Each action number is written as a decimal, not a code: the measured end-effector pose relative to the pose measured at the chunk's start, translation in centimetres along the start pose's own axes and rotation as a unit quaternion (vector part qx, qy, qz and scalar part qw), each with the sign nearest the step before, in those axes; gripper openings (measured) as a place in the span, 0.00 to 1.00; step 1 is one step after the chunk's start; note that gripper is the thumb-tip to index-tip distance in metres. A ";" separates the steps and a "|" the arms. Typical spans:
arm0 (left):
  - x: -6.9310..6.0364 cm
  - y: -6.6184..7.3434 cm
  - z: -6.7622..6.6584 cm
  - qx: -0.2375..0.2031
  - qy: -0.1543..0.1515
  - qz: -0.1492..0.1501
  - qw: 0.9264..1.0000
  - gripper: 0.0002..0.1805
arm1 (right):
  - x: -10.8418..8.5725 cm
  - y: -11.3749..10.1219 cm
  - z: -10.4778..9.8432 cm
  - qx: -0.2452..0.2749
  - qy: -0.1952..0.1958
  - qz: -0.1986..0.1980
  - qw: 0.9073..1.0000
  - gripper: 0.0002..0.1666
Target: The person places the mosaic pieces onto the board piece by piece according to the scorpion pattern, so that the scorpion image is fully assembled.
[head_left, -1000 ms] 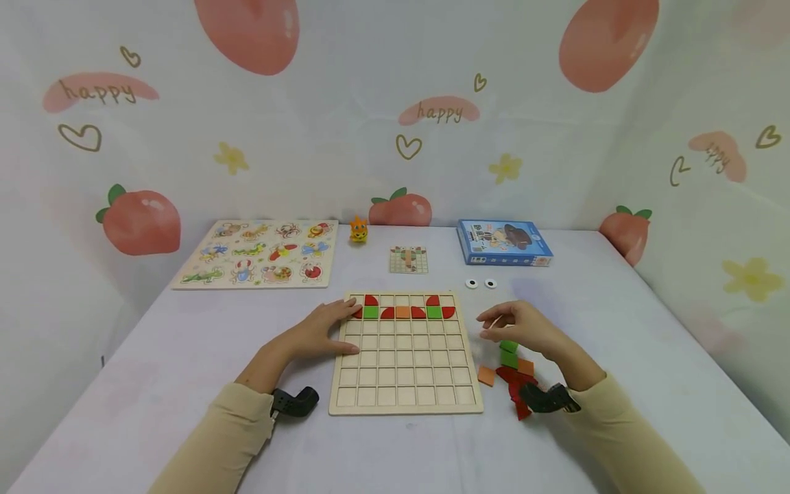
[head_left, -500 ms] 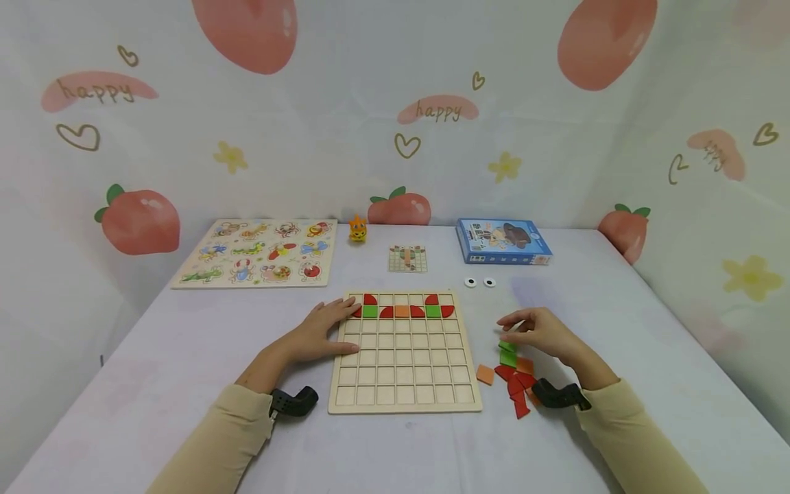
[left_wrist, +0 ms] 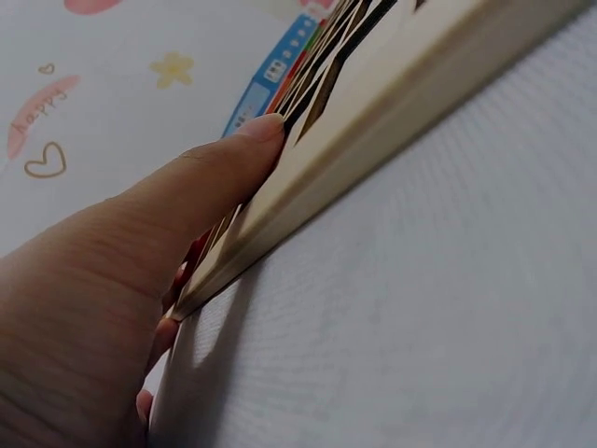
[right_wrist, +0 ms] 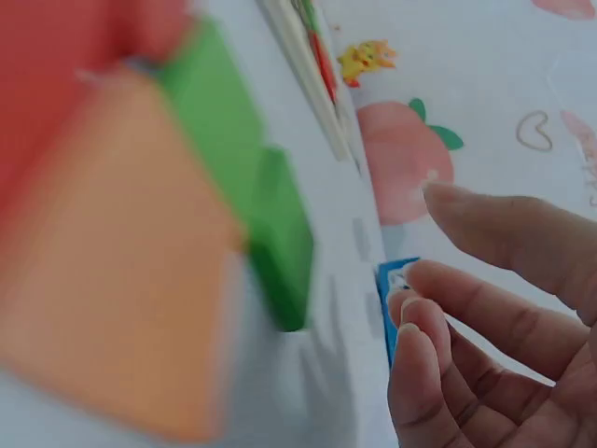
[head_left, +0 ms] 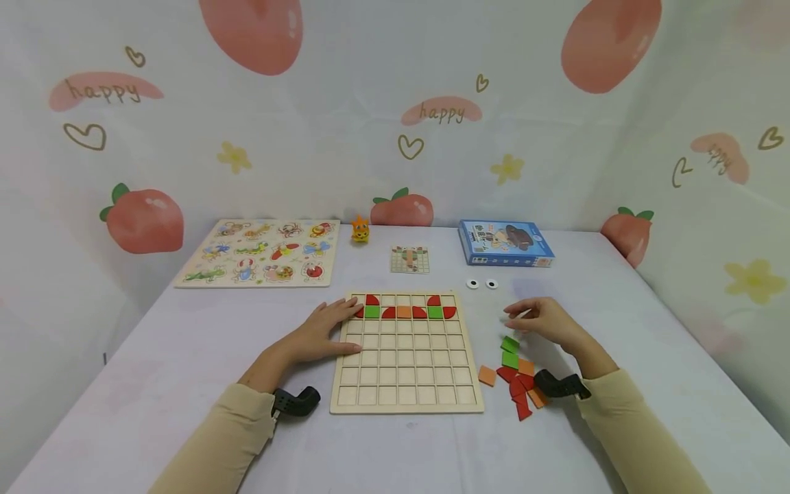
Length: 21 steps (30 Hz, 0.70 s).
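My left hand [head_left: 317,334] rests on the left edge of the wooden grid board [head_left: 404,414], its thumb and fingers spread over the rim. In the left wrist view the thumb [left_wrist: 205,182] lies on top of the board's edge [left_wrist: 373,149]. Red quarter-round pieces, green squares [head_left: 372,312] and an orange square [head_left: 404,312] fill cells in the board's top two rows. My right hand [head_left: 546,321] hovers just beyond the loose tiles, fingers loosely bent and holding nothing. Nearest to it are two green tiles [head_left: 509,344]; red tiles [head_left: 517,386] and orange tiles [head_left: 487,375] lie closer to me.
A small pattern card [head_left: 410,260] lies behind the board. Two round eye pieces [head_left: 491,284] sit to its right, before a blue box [head_left: 506,243]. An insect puzzle board [head_left: 259,254] and a small orange toy figure [head_left: 360,230] stand at the back left.
My right hand has moved right, away from the board, to a spot just beyond the loose green tiles. My left hand stays on the board, and the board's pieces look the same.
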<state>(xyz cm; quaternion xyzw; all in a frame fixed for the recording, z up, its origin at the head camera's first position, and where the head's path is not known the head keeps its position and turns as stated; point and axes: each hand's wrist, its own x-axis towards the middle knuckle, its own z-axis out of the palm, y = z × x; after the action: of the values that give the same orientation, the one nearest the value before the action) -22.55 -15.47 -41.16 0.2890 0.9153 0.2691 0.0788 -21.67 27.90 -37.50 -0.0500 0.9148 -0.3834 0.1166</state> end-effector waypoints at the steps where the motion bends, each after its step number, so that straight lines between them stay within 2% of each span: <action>1: 0.0 0.0 0.0 0.001 0.000 0.001 1.000 0.46 | 0.5 0.0 -0.2 0.003 0.004 0.001 1.000 0.27; 9: 0.0 0.0 0.2 -0.001 0.001 0.005 1.000 0.46 | 5.0 0.2 -1.2 0.026 0.047 0.005 0.999 0.26; 13: 0.0 0.1 0.3 -0.005 0.000 0.006 1.000 0.45 | 6.7 0.6 -1.1 0.025 0.050 0.013 0.998 0.27; 17: 0.0 0.1 0.2 -0.005 -0.001 0.010 1.000 0.46 | 7.7 0.6 -0.9 -0.010 0.037 0.021 0.999 0.26; 21: 0.0 0.1 0.1 0.000 0.003 0.005 1.000 0.46 | 8.4 0.1 -0.7 -0.058 0.029 -0.002 0.998 0.22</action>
<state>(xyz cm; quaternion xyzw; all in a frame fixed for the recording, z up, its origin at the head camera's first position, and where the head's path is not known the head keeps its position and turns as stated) -22.47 -15.38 -41.23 0.2927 0.9142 0.2701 0.0749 -30.00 26.94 -38.56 -0.0470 0.9384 -0.3315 0.0862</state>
